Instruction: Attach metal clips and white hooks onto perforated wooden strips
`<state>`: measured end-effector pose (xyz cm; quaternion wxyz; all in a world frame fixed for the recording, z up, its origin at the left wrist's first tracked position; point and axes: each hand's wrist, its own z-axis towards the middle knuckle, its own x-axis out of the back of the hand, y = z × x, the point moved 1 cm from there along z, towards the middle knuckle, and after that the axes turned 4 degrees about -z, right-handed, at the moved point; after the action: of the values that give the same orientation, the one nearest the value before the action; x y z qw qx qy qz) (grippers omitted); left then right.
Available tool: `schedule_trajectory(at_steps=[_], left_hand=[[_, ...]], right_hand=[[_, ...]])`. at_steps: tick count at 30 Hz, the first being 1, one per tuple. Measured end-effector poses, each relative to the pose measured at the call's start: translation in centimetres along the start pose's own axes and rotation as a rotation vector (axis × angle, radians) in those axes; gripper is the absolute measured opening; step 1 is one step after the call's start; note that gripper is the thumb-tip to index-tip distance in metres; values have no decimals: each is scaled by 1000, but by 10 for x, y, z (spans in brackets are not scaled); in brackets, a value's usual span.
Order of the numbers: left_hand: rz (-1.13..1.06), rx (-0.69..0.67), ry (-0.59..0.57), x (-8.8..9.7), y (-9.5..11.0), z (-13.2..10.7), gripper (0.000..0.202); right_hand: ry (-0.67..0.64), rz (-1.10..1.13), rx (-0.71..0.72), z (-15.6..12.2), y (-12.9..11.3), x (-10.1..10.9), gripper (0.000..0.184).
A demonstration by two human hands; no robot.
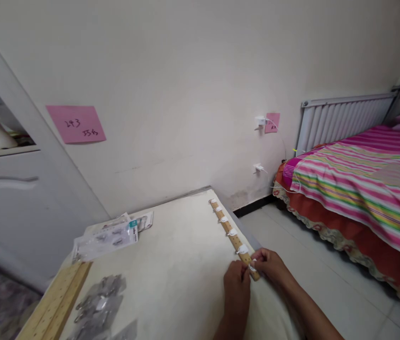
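Observation:
A narrow wooden strip (235,240) with small holes lies along the right edge of the table. Several small white pieces (232,232), like tags with metal rings or hooks, are spaced along it. At the strip's near end, my left hand (237,285) is closed in a pinch on its left side, and what the fingertips hold is too small to make out. My right hand (271,265) comes from the other side, with thumb and fingers pinching the nearest white tag (252,267). That tag is partly covered by the fingers.
On the pale tabletop (171,264), plastic packets (109,238) lie at the back left. Clear bags with metal parts (97,304) lie nearer, beside stacked wooden strips (58,300). A wall stands behind; a bed (359,184) is to the right, a cabinet (19,212) to the left.

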<state>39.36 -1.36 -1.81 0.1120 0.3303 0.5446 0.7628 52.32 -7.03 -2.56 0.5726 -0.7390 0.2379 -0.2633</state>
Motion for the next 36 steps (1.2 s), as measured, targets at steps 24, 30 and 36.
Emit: schedule_trajectory(at_steps=[24,30,36], left_hand=[[-30,6,6,-3,-6,1,10],[-41,20,6,-2,-7,1,11],[-45,55,17,-1,-3,0,17]], right_hand=[[-31,25,-21,-7,-8,0,22],[-19,19,-7,-9,-10,3,24],[88,-14,9,-7,-9,9,26]])
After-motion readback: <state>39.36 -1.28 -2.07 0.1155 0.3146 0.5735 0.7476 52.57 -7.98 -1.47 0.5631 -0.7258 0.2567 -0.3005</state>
